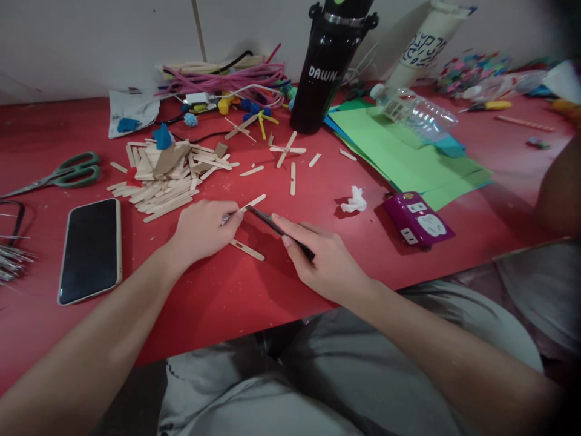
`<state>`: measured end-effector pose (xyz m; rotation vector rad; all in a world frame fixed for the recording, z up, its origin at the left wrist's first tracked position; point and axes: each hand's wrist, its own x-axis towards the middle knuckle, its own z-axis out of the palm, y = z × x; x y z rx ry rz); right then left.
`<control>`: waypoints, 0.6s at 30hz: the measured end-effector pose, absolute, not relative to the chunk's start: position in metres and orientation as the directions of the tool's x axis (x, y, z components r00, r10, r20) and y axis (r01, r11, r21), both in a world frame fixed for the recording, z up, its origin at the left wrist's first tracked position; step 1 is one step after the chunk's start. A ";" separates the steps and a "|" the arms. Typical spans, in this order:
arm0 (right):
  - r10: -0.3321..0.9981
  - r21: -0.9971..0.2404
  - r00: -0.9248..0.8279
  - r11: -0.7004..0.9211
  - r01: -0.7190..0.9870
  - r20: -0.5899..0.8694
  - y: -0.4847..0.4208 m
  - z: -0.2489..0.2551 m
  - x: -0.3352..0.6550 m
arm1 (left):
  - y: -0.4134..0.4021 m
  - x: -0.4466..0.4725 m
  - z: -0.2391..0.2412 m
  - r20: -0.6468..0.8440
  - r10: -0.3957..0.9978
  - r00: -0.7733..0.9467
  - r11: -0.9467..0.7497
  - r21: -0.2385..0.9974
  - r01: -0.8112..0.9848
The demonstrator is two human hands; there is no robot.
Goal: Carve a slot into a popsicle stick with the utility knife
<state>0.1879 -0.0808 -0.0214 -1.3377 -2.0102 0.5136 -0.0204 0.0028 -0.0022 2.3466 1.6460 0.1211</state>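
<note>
My left hand (203, 229) is closed in a pinch on a wooden craft stick (253, 201) that lies on the red table (236, 290). My right hand (324, 260) is closed round a dark cutter knife (276, 227), its tip resting against that stick. A second stick (247, 249) lies flat just below my left fingers. A loose pile of craft sticks (166, 175) with a blue piece on top sits behind my left hand.
A phone (91, 249) lies at the left, green-handled scissors (68, 172) beyond it. A black bottle (327, 66), green paper sheets (408, 157), a clear plastic bottle (415, 109), a purple power strip (417, 219), crumpled tissue (355, 200) and a cable tangle (227, 82) crowd the back.
</note>
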 end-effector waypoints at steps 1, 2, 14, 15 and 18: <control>0.916 -0.639 -0.259 0.399 0.658 0.306 -0.081 -0.021 0.188 | 0.003 -0.021 -0.002 -0.086 0.932 0.351 -0.317 0.271 0.909; 0.916 -0.639 -0.260 0.399 0.658 0.305 -0.081 -0.021 0.188 | 0.003 -0.021 -0.002 -0.087 0.933 0.350 -0.316 0.272 0.909; 0.912 -0.633 -0.262 0.408 0.657 0.316 -0.079 -0.021 0.187 | 0.002 -0.021 -0.002 -0.082 0.932 0.353 -0.317 0.288 0.904; 0.912 -0.635 -0.263 0.408 0.656 0.315 -0.079 -0.021 0.187 | 0.002 -0.020 -0.002 -0.085 0.932 0.352 -0.316 0.288 0.904; 0.917 -0.643 -0.249 0.397 0.655 0.312 -0.080 -0.020 0.187 | 0.002 -0.020 -0.002 -0.092 0.932 0.350 -0.312 0.283 0.907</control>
